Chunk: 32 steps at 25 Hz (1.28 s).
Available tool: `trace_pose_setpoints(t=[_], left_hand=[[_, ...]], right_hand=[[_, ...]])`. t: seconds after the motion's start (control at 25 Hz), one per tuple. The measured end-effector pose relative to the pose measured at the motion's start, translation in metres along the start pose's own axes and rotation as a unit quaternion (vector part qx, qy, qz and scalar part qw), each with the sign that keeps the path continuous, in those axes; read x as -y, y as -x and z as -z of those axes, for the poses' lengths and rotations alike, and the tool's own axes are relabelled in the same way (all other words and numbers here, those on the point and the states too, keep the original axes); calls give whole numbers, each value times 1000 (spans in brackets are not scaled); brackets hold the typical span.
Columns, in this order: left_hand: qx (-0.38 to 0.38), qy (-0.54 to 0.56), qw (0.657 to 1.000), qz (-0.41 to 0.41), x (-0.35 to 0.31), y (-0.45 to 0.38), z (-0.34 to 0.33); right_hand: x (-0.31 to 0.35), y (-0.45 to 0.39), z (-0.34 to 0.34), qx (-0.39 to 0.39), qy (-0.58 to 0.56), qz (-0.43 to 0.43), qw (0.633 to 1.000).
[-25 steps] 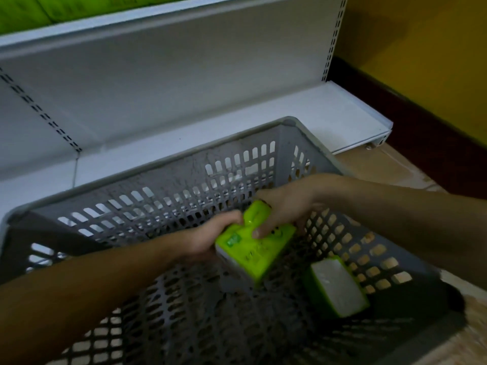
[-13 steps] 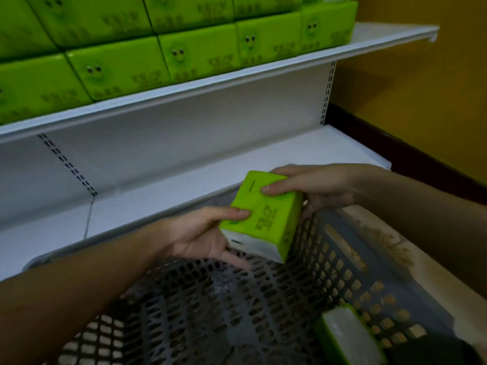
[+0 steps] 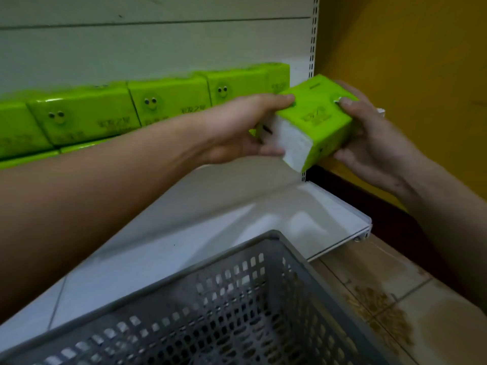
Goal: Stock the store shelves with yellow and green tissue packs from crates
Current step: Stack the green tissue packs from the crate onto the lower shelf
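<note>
A green tissue pack [image 3: 315, 119] with a white end face is held up in the air between both hands, level with the stocked shelf's right end. My left hand [image 3: 245, 130] grips its left side, thumb on top. Its right side is gripped by my right hand [image 3: 369, 138], thumb on the top face. A row of green tissue packs [image 3: 163, 104] with smiley faces, stacked in layers, fills the shelf to the left, ending next to the held pack. Below stands the grey perforated crate [image 3: 263, 248]; its contents are out of view.
A bare white lower shelf [image 3: 237, 219] juts out under my hands, its corner at right. The white shelving back panel [image 3: 158, 43] and a slotted upright [image 3: 312, 35] rise behind. A yellow wall [image 3: 408, 61] stands on the right, tiled floor [image 3: 382, 285] below it.
Both hands have lifted the green pack out of the crate and up to the right end of the stocked row. The view has tilted upward; the pack left in the crate is out of sight.
</note>
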<state>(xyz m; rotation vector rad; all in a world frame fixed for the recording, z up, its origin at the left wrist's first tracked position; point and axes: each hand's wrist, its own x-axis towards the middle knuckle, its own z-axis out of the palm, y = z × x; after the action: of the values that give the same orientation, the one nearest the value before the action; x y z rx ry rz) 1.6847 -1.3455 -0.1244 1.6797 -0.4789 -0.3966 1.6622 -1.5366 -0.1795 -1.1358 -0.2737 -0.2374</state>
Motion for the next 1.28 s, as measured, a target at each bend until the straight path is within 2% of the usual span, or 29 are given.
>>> trace_pose_setpoints(t=[0.08, 0.12, 0.16, 0.2, 0.24, 0.28, 0.32, 0.36, 0.4, 0.56, 0.68, 0.76, 0.88, 1.08, 1.16, 1.28], left_hand=[[-70, -66, 992, -80, -20, -18, -13], [-106, -132, 977, -127, -28, -27, -16], [-136, -235, 946, -177, -36, -37, -18], [-154, -362, 892, -223, -41, -47, -17], [-163, -486, 819, -259, -46, -57, -17], [-161, -579, 750, -276, -50, -65, -16], [-153, -638, 702, -276, -54, -74, -16], [-149, -674, 674, -263, -56, -82, -14], [-152, -693, 662, -241, -57, -92, -11], [-158, -714, 670, -131, -48, -117, 4], [-162, -735, 649, -116, -36, -124, 11], [-170, -741, 639, -118, -36, -125, 13], [-171, -740, 645, -86, -38, -127, 18], [-166, -752, 635, -59, -37, -132, 18], [-183, -745, 636, -87, -34, -128, 14], [-245, -681, 643, -251, -19, -105, 3]], right_hand=[[9, -16, -1, -72, 7, 45, 996], [13, -26, -2, -113, 9, 61, 992], [17, -35, -4, -148, 12, 73, 986], [21, -45, -5, -178, 15, 84, 980], [26, -55, -6, -200, 10, 95, 975], [29, -66, -6, -218, 5, 102, 971], [31, -77, -7, -233, 9, 105, 967], [30, -89, -9, -240, 24, 105, 965], [27, -100, -12, -246, 42, 102, 963], [3, -125, -23, -263, 188, 67, 944], [-14, -132, -16, -269, 325, 44, 906], [-16, -137, -12, -247, 305, 61, 918], [-22, -138, -10, -196, 274, 73, 939], [-28, -138, 6, -138, 270, 30, 952], [-28, -137, 8, -158, 292, 15, 943], [-22, -121, 7, -295, 301, 115, 900]])
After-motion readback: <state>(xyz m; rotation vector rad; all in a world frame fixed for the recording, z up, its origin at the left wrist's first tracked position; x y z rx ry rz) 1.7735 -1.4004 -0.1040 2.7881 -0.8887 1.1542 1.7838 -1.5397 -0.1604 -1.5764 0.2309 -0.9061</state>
